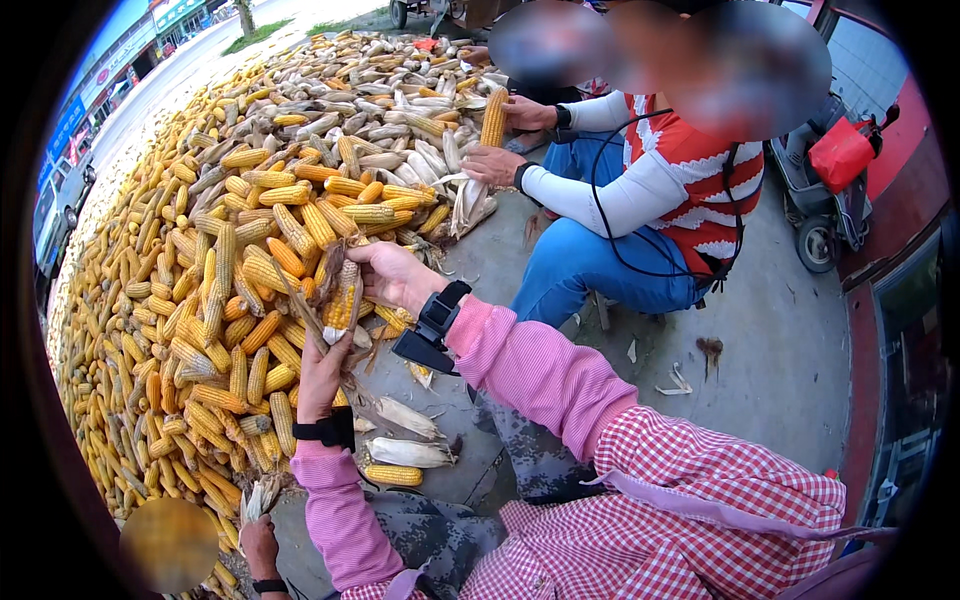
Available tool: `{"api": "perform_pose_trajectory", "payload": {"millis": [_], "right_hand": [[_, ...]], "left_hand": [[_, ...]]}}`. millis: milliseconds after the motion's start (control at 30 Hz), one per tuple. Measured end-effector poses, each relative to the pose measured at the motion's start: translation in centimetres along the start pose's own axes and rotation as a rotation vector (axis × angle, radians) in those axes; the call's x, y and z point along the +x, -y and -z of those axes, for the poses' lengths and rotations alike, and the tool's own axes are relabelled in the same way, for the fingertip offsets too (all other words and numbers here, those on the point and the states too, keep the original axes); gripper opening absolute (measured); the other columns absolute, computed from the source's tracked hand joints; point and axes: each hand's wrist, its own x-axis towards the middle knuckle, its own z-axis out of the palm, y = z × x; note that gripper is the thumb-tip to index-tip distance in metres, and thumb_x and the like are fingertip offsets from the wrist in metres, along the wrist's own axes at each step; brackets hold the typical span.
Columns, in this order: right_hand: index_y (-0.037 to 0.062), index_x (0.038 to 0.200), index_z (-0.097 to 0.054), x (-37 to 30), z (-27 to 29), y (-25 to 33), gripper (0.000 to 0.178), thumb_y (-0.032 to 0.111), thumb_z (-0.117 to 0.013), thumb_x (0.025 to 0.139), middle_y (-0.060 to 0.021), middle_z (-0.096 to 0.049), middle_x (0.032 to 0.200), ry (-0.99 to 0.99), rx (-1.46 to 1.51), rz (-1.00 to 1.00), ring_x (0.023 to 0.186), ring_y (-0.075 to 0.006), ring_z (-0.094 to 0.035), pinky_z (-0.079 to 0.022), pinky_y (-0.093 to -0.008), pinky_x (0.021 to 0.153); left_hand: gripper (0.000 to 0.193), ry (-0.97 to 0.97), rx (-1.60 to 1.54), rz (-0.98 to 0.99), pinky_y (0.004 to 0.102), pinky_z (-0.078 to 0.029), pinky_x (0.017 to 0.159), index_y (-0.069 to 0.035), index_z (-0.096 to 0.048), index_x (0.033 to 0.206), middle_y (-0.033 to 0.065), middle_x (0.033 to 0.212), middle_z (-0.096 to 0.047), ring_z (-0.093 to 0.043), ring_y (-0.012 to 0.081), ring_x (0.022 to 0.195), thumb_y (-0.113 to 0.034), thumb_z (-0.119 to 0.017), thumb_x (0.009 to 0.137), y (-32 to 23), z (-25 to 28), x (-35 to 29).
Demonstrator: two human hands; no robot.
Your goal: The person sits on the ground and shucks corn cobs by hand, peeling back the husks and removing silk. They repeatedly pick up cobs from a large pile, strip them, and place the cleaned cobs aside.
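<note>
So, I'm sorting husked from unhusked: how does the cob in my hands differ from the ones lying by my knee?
The cob in hand shows bare yellow kernels, husk peeled back; the cobs on the ground stay wrapped in pale husk. It is held up between the left hand and right hand; they lie flat on concrete.

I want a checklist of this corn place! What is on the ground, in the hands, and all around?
Surface: grey concrete ground, mostly covered on the left by corn.
Job's things: a partly husked corn cob, held by both hands; big pile of yellow cobs.
Clutter: unhusked cobs and dry husk scraps on the ground.
Hands: left hand grips the husk from below; right hand holds the cob's upper side; both wrists wear black bands.
Cables: a black cord on a seated co-worker.
Surroundings: co-worker in a red and white top husking a cob; a scooter; a street and a car beyond.
</note>
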Motion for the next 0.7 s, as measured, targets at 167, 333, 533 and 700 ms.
{"api": "perform_pose_trajectory", "payload": {"millis": [167, 333, 533, 700], "right_hand": [[0.0050, 0.119, -0.060, 0.1, 0.5, 0.4, 0.025, 0.015, -0.049, 0.099, -0.0088, -0.069, 0.107, -0.001, 0.033, -0.061, 0.095, -0.0205, -0.068, -0.054, -0.0412, 0.090], [0.0041, 0.115, -0.061, -0.6, -1.0, -0.2, 0.022, 0.012, -0.051, 0.098, -0.0092, -0.070, 0.104, -0.067, 0.125, -0.018, 0.092, -0.0185, -0.068, -0.057, -0.0367, 0.085], [-0.0029, 0.108, -0.065, -1.4, -3.3, -1.5, 0.021, -0.003, -0.054, 0.091, -0.0100, -0.072, 0.098, -0.156, -0.443, 0.874, 0.089, -0.0195, -0.069, -0.051, -0.0275, 0.077], [0.0018, 0.098, -0.069, -4.9, -6.1, -3.6, 0.018, -0.002, -0.060, 0.084, -0.0118, -0.070, 0.094, -0.142, -1.188, 0.999, 0.083, -0.0238, -0.069, -0.053, -0.0330, 0.077]], "left_hand": [[0.048, 0.072, -0.002, 0.116, 0.0278, -0.048, 0.091, -0.002, -0.043, 0.139, 0.0046, 0.121, -0.060, -0.059, 0.0128, 0.103, -0.004, -0.061, 0.094, 0.6, 1.8, 0.6], [0.044, 0.037, -0.275, 0.066, 0.0283, -0.050, 0.088, -0.002, -0.046, 0.137, 0.0041, 0.117, -0.061, -0.061, 0.0139, 0.101, -0.007, -0.060, 0.096, 2.0, 1.6, 0.7], [0.040, -0.112, -0.699, 0.197, 0.0319, -0.056, 0.085, -0.005, -0.057, 0.122, 0.0061, 0.110, -0.066, -0.066, 0.0166, 0.096, -0.034, -0.065, 0.095, 2.5, -1.4, 2.1], [0.045, -0.111, -1.027, 0.142, 0.0250, -0.050, 0.054, -0.009, -0.062, 0.117, 0.0056, 0.101, -0.069, -0.064, 0.0141, 0.071, -0.048, -0.058, 0.096, 1.1, -1.1, 2.8]]}}
